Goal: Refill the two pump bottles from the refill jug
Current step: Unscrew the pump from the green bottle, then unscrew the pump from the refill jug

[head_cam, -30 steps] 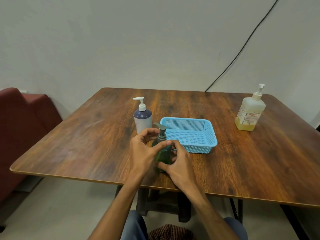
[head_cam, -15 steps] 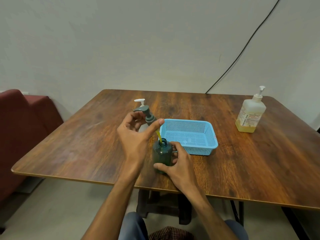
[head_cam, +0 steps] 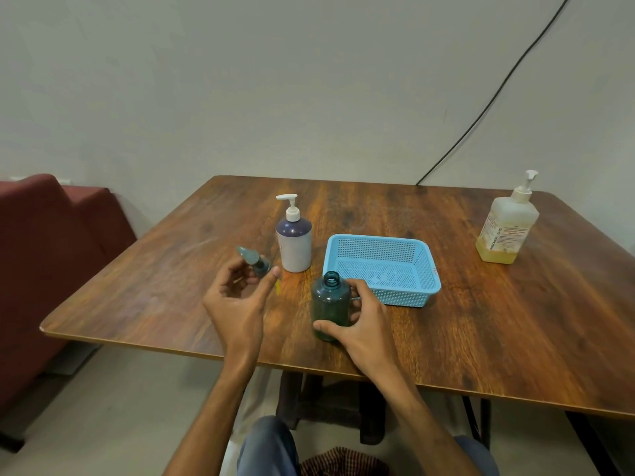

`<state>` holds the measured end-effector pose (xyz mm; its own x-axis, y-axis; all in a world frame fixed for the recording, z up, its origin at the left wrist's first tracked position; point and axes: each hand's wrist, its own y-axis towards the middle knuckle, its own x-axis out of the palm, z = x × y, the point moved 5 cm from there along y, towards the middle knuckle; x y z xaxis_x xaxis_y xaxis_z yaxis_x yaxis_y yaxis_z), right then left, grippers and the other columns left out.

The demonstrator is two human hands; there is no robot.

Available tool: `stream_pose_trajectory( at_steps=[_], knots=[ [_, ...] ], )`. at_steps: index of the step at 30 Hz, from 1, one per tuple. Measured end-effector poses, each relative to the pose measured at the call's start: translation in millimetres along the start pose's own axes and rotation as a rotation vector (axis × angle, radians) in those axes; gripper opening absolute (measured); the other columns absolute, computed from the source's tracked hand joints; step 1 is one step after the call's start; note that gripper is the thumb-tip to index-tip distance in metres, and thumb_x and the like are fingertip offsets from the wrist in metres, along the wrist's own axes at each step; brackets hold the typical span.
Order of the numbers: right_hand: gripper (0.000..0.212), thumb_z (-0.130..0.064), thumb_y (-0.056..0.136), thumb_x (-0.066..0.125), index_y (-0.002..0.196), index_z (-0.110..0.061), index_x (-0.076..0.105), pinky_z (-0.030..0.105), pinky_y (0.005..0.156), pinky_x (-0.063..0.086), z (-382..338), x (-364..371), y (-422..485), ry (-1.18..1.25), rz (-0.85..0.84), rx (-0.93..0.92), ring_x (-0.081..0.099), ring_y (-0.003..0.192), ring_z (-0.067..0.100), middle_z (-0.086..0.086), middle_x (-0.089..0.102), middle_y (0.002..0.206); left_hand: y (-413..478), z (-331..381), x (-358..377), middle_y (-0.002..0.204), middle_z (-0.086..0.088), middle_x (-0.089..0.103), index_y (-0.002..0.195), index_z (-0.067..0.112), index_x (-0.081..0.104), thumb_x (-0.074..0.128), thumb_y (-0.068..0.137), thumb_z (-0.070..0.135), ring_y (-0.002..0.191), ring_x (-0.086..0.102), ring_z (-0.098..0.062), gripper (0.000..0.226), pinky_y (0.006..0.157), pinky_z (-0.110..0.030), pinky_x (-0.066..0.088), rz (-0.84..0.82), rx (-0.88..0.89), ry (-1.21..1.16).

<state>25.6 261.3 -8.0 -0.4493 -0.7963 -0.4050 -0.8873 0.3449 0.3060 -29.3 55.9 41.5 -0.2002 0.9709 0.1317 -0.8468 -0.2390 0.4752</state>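
Observation:
A small dark green bottle (head_cam: 328, 302) stands upright near the table's front edge, its neck open with no pump on it. My right hand (head_cam: 360, 321) grips it from the right side. My left hand (head_cam: 240, 297) holds the grey-green pump head (head_cam: 254, 261) to the left of the bottle, its yellow tube end (head_cam: 277, 288) showing below my thumb. A white bottle with a dark top and white pump (head_cam: 293, 240) stands behind my left hand. The refill jug (head_cam: 507, 228), with yellow liquid and a white pump, stands at the far right.
A light blue mesh basket (head_cam: 381, 269) sits just right of the green bottle, touching distance from my right hand. The wooden table (head_cam: 481, 321) ends close to my body. A red sofa (head_cam: 51, 235) is on the left; a black cable (head_cam: 498, 87) runs down the wall.
The pump head came off the green bottle: my left hand lifted it up and carried it left, away from the neck. My right hand stayed on the bottle.

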Motion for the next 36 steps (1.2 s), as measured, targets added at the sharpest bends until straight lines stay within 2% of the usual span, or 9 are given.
stream_pose_trajectory(
  at_steps=[6,12,18,21,29,36],
  knots=[
    [0.076,-0.045,0.063,0.091,0.126,-0.039,0.048,0.034,0.091,0.057,1,0,1,-0.025,0.007,0.003,0.056,0.114,0.005,-0.016,0.056,0.129,-22,-35,-15,0.094,0.006,0.071,0.096,0.019,0.068,0.084,0.076,0.013,0.09,0.068,-0.01,0.026,0.083,-0.04,0.06,-0.087,-0.015,0.248],
    [0.078,-0.044,0.064,0.091,0.129,-0.035,0.049,0.033,0.092,0.057,2,0,1,-0.034,0.003,0.007,0.056,0.115,0.006,-0.014,0.056,0.131,-35,-53,-17,0.094,0.011,0.066,0.099,0.025,0.062,0.085,0.075,0.017,0.086,0.065,-0.002,0.035,0.073,-0.016,0.054,-0.134,-0.047,0.413],
    [0.075,-0.044,0.065,0.09,0.128,-0.038,0.047,0.032,0.093,0.056,-1,-1,-2,-0.044,0.012,-0.006,0.054,0.117,0.004,-0.021,0.052,0.126,-38,-69,-8,0.094,0.007,0.066,0.098,0.022,0.065,0.085,0.075,0.018,0.086,0.062,-0.005,0.031,0.072,-0.017,0.05,-0.23,-0.017,0.545],
    [0.076,-0.044,0.069,0.088,0.131,-0.039,0.044,0.032,0.095,0.055,-2,0,-6,-0.053,0.02,-0.011,0.051,0.117,0.003,-0.024,0.047,0.124,-37,-77,-8,0.096,0.006,0.065,0.1,0.022,0.065,0.086,0.074,0.026,0.088,0.061,-0.01,0.033,0.074,-0.028,0.054,-0.243,-0.002,0.603],
    [0.088,-0.049,0.069,0.084,0.141,-0.037,0.036,0.04,0.1,0.052,0,5,-9,-0.036,0.029,0.005,0.048,0.127,0.008,-0.015,0.048,0.142,-39,-80,-10,0.106,0.004,0.064,0.108,0.02,0.064,0.087,0.071,0.033,0.095,0.061,-0.012,0.045,0.081,-0.031,0.055,-0.271,0.006,0.572],
    [0.1,-0.05,0.066,0.087,0.148,-0.036,0.029,0.042,0.105,0.05,3,5,-13,-0.021,0.01,0.021,0.045,0.133,0.009,-0.011,0.042,0.149,-41,-75,-11,0.11,0.005,0.061,0.11,0.029,0.059,0.086,0.073,0.034,0.099,0.059,-0.01,0.047,0.083,-0.032,0.057,-0.281,0.019,0.509]
  ],
)
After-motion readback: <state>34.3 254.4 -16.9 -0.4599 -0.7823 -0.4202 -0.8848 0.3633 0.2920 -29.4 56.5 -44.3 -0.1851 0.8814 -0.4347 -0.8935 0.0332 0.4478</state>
